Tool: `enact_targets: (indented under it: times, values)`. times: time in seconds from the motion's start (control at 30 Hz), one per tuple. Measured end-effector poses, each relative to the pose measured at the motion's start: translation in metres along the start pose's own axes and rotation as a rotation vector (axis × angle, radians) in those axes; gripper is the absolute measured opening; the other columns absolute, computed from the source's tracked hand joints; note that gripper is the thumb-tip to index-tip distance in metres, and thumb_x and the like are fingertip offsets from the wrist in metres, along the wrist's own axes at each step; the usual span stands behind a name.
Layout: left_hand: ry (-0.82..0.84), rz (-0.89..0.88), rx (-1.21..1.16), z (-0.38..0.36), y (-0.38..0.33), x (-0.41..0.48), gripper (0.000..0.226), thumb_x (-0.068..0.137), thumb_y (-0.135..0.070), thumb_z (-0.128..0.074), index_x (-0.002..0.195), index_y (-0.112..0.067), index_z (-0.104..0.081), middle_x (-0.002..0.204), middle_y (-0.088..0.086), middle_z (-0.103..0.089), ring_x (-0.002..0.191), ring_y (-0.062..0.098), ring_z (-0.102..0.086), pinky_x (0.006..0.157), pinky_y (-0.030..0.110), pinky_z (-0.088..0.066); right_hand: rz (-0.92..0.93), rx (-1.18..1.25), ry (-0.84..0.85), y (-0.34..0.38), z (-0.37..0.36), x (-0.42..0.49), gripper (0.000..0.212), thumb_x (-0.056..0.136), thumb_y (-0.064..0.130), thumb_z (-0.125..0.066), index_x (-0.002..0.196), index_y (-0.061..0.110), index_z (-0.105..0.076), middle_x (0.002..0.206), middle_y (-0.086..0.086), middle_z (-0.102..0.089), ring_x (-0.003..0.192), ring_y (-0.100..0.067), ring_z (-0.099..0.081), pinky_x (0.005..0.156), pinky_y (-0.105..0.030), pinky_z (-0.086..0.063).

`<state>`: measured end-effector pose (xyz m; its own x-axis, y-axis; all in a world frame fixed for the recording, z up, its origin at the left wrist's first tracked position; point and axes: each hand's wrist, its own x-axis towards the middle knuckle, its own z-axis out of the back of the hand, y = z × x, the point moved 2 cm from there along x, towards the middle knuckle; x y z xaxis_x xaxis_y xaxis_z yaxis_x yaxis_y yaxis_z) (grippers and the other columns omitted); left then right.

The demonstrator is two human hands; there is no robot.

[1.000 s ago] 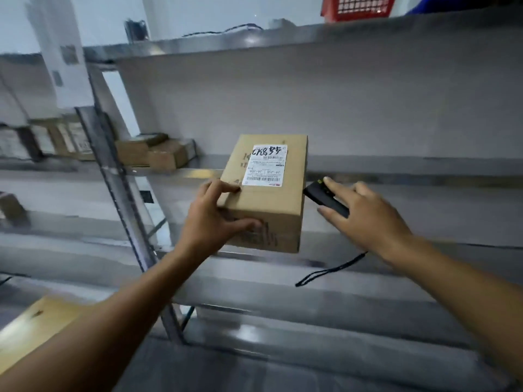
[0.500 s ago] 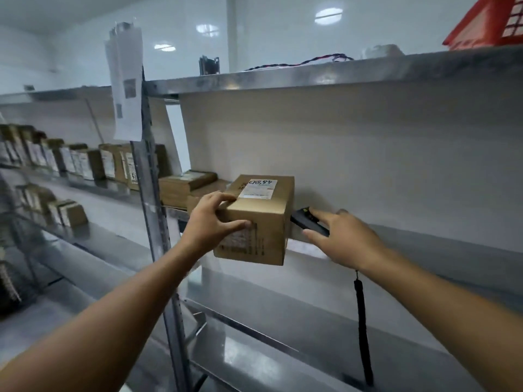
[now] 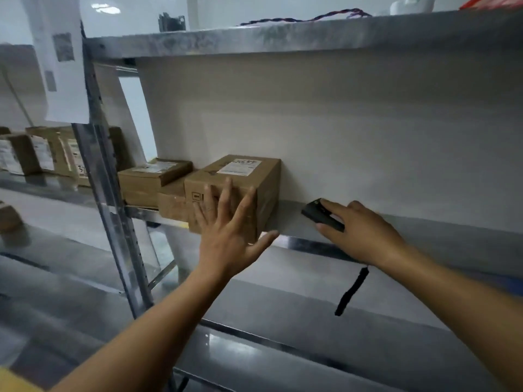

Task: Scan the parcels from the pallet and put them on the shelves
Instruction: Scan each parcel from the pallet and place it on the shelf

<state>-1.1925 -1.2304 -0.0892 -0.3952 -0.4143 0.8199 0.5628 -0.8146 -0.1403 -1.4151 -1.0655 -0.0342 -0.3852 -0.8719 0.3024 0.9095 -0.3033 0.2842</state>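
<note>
On the steel shelf [image 3: 305, 242] in front of us, the parcel [image 3: 240, 176] sits flat with its label facing up. Its back is close to the white rear panel [image 3: 368, 137] and its left side touches the other boxes [image 3: 154, 176] stored there. We judge it was set tight to them so the row packs without gaps and the long run of shelf to its right is left for later parcels. Its front lower edge seems level with the shelf's lip or slightly over it, which would explain a push.

Our left hand [image 3: 226, 236] has no grip on anything. The fingers are straight and spread wide, with the thumb out to the side. They lie against the parcel's front face, as we would place them to nudge it deeper or square it up.

Our right hand [image 3: 368, 236] is to the right of the parcel and apart from it. Its grip is closed round the black scanner [image 3: 318, 213], with the forefinger along the top and the nose pointing toward the parcel. We cannot tell whether the scanner rests on the shelf or hangs just above it. Its strap [image 3: 352, 290] dangles loose below the shelf edge, probably there to guard against a drop.
</note>
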Motion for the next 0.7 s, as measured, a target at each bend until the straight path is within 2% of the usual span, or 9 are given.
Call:
enact_targets:
  times: [0.1,0.17,0.27,0.33,0.4,0.5,0.63,0.7]
  values:
    - [-0.063,-0.183,-0.178,-0.007,-0.039,-0.001,0.094,0.091,-0.076,-0.053,0.164,-0.027,-0.021,0.173,0.008,-0.008,0.158,0.040,0.001,0.123,0.068,-0.008,-0.090,-0.062,-0.036,-0.009,0.011,-0.036,0.055,0.090,0.068,-0.046,0.140,0.057,-0.026,0.113,-0.006,-0.052,0.101,-0.032,-0.057,0.086,-0.043,-0.053]
    - [-0.020,-0.242,-0.335,-0.014,-0.074,-0.001,0.091,0.093,-0.072,-0.053,0.163,-0.024,-0.023,0.171,0.010,-0.015,0.159,0.039,-0.002,0.123,0.065,-0.016,-0.172,-0.129,-0.050,-0.022,0.021,-0.066,0.062,0.090,0.069,-0.047,0.146,0.052,-0.028,0.116,-0.010,-0.052,0.103,-0.034,-0.056,0.085,-0.043,-0.053]
    - [0.167,-0.245,-0.418,-0.022,-0.136,-0.006,0.090,0.090,-0.079,-0.041,0.164,-0.034,-0.015,0.173,0.002,-0.007,0.159,0.032,0.006,0.126,0.062,-0.004,-0.310,-0.173,-0.092,-0.051,0.041,-0.132,0.063,0.091,0.066,-0.048,0.148,0.049,-0.030,0.118,-0.013,-0.053,0.106,-0.038,-0.057,0.086,-0.045,-0.054]
    - [0.231,-0.262,-0.450,-0.023,-0.182,-0.018,0.088,0.090,-0.081,-0.037,0.163,-0.037,-0.017,0.174,0.000,-0.006,0.159,0.029,0.011,0.126,0.059,0.003,-0.422,-0.201,-0.113,-0.077,0.059,-0.190,0.062,0.092,0.065,-0.049,0.148,0.048,-0.032,0.123,-0.013,-0.053,0.114,-0.038,-0.056,0.090,-0.045,-0.052]
    - [0.327,-0.271,-0.554,-0.019,-0.234,-0.032,0.086,0.089,-0.083,-0.034,0.161,-0.039,-0.020,0.173,0.000,-0.011,0.159,0.030,0.010,0.126,0.059,0.000,-0.547,-0.227,-0.132,-0.102,0.079,-0.254,0.065,0.091,0.065,-0.050,0.150,0.046,-0.031,0.129,-0.013,-0.052,0.119,-0.037,-0.054,0.095,-0.045,-0.050]
    - [0.440,-0.386,-0.662,-0.005,-0.329,-0.063,0.087,0.087,-0.085,-0.031,0.159,-0.037,-0.031,0.171,0.000,-0.020,0.159,0.035,-0.002,0.124,0.065,-0.004,-0.743,-0.208,-0.238,-0.134,0.112,-0.373,0.069,0.089,0.069,-0.050,0.151,0.045,-0.032,0.122,-0.012,-0.055,0.114,-0.036,-0.057,0.093,-0.043,-0.051]
    - [0.480,-0.480,-0.831,0.037,-0.472,-0.129,0.081,0.090,-0.080,-0.034,0.152,-0.028,-0.044,0.165,0.006,-0.033,0.155,0.042,-0.016,0.124,0.065,-0.004,-0.990,-0.113,-0.350,-0.153,0.151,-0.553,0.070,0.089,0.070,-0.051,0.151,0.041,-0.037,0.138,-0.005,-0.055,0.127,-0.026,-0.052,0.096,-0.034,-0.046]
    - [0.549,-0.549,-0.948,0.068,-0.551,-0.175,0.080,0.088,-0.077,-0.039,0.149,-0.026,-0.048,0.162,0.010,-0.037,0.153,0.045,-0.020,0.124,0.062,-0.011,-1.094,-0.140,-0.362,-0.153,0.173,-0.645,0.071,0.088,0.072,-0.049,0.152,0.042,-0.035,0.142,-0.002,-0.053,0.126,-0.025,-0.052,0.096,-0.037,-0.047]
